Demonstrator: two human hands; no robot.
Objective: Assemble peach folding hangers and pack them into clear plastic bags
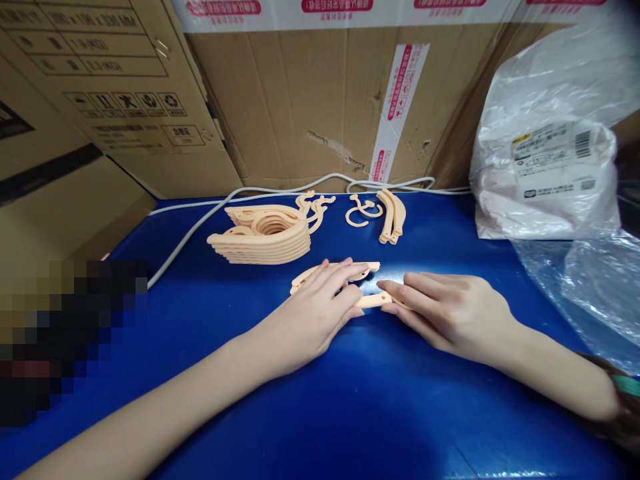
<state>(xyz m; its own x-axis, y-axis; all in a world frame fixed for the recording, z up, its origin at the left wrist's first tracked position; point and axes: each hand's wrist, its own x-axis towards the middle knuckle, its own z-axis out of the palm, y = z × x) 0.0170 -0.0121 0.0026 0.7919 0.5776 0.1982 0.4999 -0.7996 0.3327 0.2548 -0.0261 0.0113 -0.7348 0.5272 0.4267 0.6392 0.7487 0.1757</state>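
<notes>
Pressed against a cream plastic folding hanger (371, 302) on the blue table, my left hand (320, 300) wraps its fingers over the middle and hides much of it. The hanger's upper arm (374, 267) shows beyond those fingers. My right hand (445, 303) pinches a cream hanger arm at the hanger's right end, by a small round hole; most of that arm is hidden under the fingers. Farther back lies a neat stack of folded cream hangers (265, 250). Loose hanger hooks (364, 210) and a few curved hanger arms (393, 217) lie to its right.
Cardboard boxes (300, 107) stand along the back and left of the blue table (320, 427). A white cable (195, 233) runs along the back edge and down the left. A white plastic bag (545, 180) with a label sits at the right, above clear plastic film (600, 287).
</notes>
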